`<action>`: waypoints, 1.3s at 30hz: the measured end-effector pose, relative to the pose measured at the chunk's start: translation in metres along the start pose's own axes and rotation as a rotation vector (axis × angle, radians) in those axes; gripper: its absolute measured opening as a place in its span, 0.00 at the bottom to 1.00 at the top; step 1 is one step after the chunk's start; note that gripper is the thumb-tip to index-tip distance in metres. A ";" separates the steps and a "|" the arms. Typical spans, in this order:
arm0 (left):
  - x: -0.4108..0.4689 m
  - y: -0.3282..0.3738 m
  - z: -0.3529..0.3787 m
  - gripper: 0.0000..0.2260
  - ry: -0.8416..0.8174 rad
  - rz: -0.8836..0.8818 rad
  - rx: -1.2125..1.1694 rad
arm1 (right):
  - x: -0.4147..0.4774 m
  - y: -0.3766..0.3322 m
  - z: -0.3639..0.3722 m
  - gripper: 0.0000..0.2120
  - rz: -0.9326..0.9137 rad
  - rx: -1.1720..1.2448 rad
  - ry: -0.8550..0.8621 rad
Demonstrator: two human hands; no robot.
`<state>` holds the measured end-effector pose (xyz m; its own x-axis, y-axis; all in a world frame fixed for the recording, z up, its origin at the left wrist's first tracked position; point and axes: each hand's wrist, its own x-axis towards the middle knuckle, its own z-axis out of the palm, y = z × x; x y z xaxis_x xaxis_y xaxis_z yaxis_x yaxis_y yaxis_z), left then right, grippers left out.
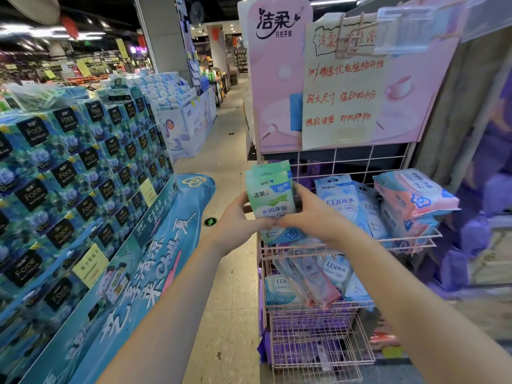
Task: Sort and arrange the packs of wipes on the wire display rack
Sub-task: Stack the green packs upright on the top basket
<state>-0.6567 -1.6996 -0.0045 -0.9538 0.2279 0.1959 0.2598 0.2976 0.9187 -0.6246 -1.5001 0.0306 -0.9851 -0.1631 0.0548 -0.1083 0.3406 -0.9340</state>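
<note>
Head view: green wipes (273, 198) between hands (238, 220).

A tall stack of blue tissue boxes (83, 167) is filling the left side, sitting on a teal display base (133, 273) printed with white lettering. A pink sign (277, 87) is carrying a handwritten paper notice (343, 95). A grey pillar (163, 34) is rising beyond, and a beige tiled floor (230, 300) is running down the aisle.

two hands (238, 217); one wire rack (318, 328); green packs (273, 195), several, exact count unclear.
</note>
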 end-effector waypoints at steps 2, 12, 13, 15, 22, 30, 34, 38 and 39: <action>0.000 -0.001 0.002 0.28 0.026 0.008 0.004 | -0.001 0.004 0.010 0.33 -0.037 -0.029 0.105; -0.011 -0.002 -0.004 0.30 0.029 -0.047 -0.193 | -0.021 0.011 0.038 0.42 -0.121 -0.255 0.284; -0.012 -0.004 -0.004 0.30 0.018 -0.059 -0.204 | -0.023 0.013 0.041 0.41 -0.130 -0.262 0.302; -0.012 -0.006 -0.003 0.31 0.008 -0.072 -0.223 | -0.025 0.015 0.044 0.40 -0.134 -0.234 0.322; -0.013 -0.010 -0.009 0.30 0.021 -0.061 -0.285 | -0.019 0.017 0.026 0.29 -0.017 0.152 0.304; -0.018 -0.005 -0.021 0.29 -0.013 -0.041 -0.422 | -0.003 0.012 0.007 0.23 0.000 -0.095 0.217; -0.018 -0.006 -0.027 0.32 -0.009 -0.041 -0.425 | 0.009 0.013 0.003 0.21 -0.007 -0.240 0.200; -0.020 -0.002 -0.034 0.44 0.031 -0.055 -0.457 | 0.019 0.017 0.002 0.16 -0.028 -0.331 0.188; -0.020 0.002 -0.038 0.47 0.049 -0.051 -0.471 | 0.020 0.018 0.003 0.16 -0.018 -0.365 0.172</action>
<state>-0.6428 -1.7386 0.0059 -0.9725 0.1767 0.1517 0.1261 -0.1479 0.9809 -0.6456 -1.4997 0.0136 -0.9873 -0.0254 0.1566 -0.1353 0.6503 -0.7476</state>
